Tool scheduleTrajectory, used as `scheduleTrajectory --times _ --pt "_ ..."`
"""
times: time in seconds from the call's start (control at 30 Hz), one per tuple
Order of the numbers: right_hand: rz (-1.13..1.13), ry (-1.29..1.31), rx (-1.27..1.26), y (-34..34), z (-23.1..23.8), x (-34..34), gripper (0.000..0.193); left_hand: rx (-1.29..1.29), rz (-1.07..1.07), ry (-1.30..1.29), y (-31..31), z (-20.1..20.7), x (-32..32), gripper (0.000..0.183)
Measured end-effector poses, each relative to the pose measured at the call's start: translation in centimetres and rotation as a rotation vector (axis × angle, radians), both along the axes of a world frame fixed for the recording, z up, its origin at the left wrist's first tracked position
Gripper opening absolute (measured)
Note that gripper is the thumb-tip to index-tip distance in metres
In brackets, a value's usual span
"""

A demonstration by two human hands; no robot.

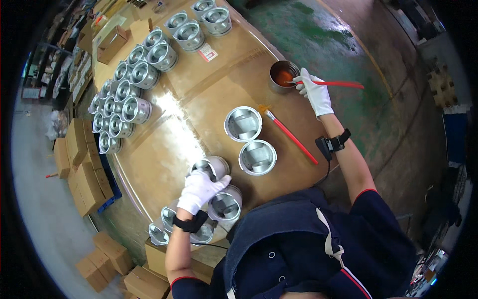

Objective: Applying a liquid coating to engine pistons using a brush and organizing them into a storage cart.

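Note:
My left hand, in a white glove, grips a silver metal piston near the table's left front. Another piston stands right beside it, close to my thumb. At the right edge of the table my gloved right hand holds a thin brush with a red handle. The brush's tip reaches into a metal cup of orange-brown liquid. Between my hands two pistons, one farther and one nearer, stand with their hollow ends up. A second red-handled brush with yellowish bristles lies to their right.
Rows of pistons fill the far left of the brown-covered table. Several more pistons stand at the near left corner. An open cardboard box sits at the back. Stacked cartons are on the floor at the left.

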State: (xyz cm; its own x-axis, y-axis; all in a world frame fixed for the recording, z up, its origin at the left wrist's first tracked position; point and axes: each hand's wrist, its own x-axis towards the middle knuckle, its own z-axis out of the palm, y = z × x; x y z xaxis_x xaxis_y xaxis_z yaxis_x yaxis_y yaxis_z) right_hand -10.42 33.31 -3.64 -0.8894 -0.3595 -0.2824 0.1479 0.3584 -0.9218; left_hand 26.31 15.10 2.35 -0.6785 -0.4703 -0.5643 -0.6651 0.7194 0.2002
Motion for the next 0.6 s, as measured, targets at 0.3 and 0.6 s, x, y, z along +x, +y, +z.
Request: scheduleTrajectory --times 0.3,0.6 --pt "0.081 -0.081 -0.323 -1.5 5.8 6.0 0.053 0.609 0.799 0.939 -2.7 3.6 1.5 0.033" --pt "0.454 0.154 -0.409 -5.9 13.0 17.5 0.059 1.491 1.46 1.343 0.2 0.1 -2.5 0.045"
